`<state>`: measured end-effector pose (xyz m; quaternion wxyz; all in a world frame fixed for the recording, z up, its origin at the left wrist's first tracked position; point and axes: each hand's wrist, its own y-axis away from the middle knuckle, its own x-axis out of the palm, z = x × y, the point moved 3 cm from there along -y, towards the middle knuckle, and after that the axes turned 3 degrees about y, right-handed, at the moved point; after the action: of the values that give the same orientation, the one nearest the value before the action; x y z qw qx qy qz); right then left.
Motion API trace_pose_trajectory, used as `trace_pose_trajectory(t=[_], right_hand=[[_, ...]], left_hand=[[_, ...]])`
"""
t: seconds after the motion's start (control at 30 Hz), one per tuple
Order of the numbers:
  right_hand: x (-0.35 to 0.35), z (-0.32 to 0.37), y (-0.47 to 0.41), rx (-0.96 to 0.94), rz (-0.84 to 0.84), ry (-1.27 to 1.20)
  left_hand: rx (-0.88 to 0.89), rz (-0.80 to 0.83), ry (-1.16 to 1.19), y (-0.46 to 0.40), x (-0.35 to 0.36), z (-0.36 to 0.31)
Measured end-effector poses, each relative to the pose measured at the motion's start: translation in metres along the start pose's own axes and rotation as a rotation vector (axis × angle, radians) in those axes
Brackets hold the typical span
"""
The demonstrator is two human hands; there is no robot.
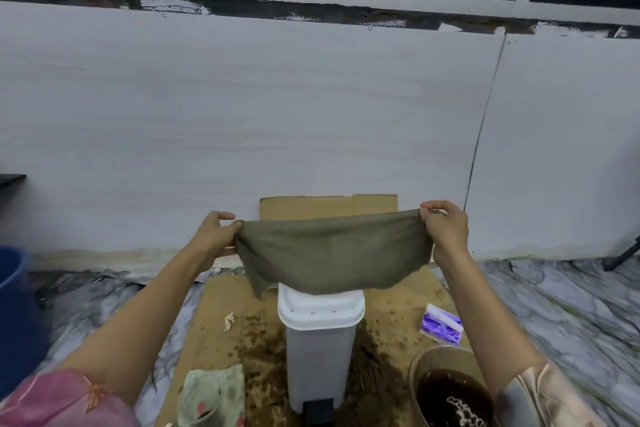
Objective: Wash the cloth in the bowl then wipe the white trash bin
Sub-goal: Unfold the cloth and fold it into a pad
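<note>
A damp olive-brown cloth (332, 251) hangs stretched out in the air between both hands. My left hand (216, 236) pinches its left top corner and my right hand (445, 229) pinches its right top corner. Its lower edge sags just above the lid of the white trash bin (320, 333), which stands upright on wet, dirt-spotted cardboard and has a black pedal at its base. At the lower right stands a clear bowl (414, 371) holding dark brown, foamy water.
A pale patterned rag (214, 392) lies on the cardboard at the lower left. A purple-and-white packet (441, 324) lies right of the bin. A blue bucket (15, 315) stands at the far left. Grey plastic sheeting covers the floor, and a white wall panel rises behind.
</note>
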<state>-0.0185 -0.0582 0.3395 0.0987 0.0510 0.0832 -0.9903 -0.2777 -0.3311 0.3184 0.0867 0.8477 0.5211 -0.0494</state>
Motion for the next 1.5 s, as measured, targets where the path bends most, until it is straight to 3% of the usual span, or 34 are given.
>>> trace_pose_trajectory(t=[0.07,0.17,0.3,0.43,0.53,0.63,0.77,0.87,0.93,1.07,1.2,1.27,1.37,1.5], right_hand=[[0.000,0.001,0.003,-0.068,0.002,0.073],[0.001,-0.002,0.006,-0.185,0.059,0.251],[-0.001,-0.004,0.006,-0.210,0.078,0.422],[-0.006,-0.014,-0.003,0.062,0.114,0.140],[-0.015,-0.012,-0.004,0.286,0.231,-0.170],[-0.021,-0.005,-0.001,0.256,0.345,-0.196],[-0.021,-0.003,0.002,0.102,0.365,0.075],[-0.021,-0.003,0.005,-0.048,0.240,0.315],[-0.022,-0.003,0.005,-0.125,0.157,0.391],[-0.028,-0.007,-0.002,-0.183,0.030,0.489],[-0.037,-0.001,-0.002,-0.062,0.100,0.016],[-0.038,-0.002,-0.001,-0.014,0.056,-0.063],[-0.026,-0.008,0.008,0.057,0.041,0.057],[0.003,0.001,0.034,0.047,0.165,0.109]], left_hand=[[0.013,-0.083,0.100,-0.002,-0.003,-0.002],[0.074,-0.158,-0.127,-0.001,-0.008,-0.008],[-0.037,0.025,-0.220,0.004,-0.007,-0.013],[-0.188,0.130,-0.037,0.004,-0.011,-0.011],[-0.096,0.255,-0.003,0.007,-0.013,-0.017],[0.088,0.359,-0.202,0.015,-0.012,-0.026],[0.318,0.161,-0.535,0.014,-0.007,-0.036],[0.425,-0.009,-0.581,0.013,-0.009,-0.043],[0.429,-0.013,-0.591,0.012,-0.009,-0.047],[0.359,0.192,-0.464,0.018,-0.017,-0.056],[0.258,0.452,-0.091,0.029,-0.024,-0.059],[0.198,0.371,-0.017,0.022,-0.019,-0.049],[0.135,0.136,-0.121,0.014,0.002,-0.031],[0.322,0.054,-0.366,0.036,0.063,-0.042]])
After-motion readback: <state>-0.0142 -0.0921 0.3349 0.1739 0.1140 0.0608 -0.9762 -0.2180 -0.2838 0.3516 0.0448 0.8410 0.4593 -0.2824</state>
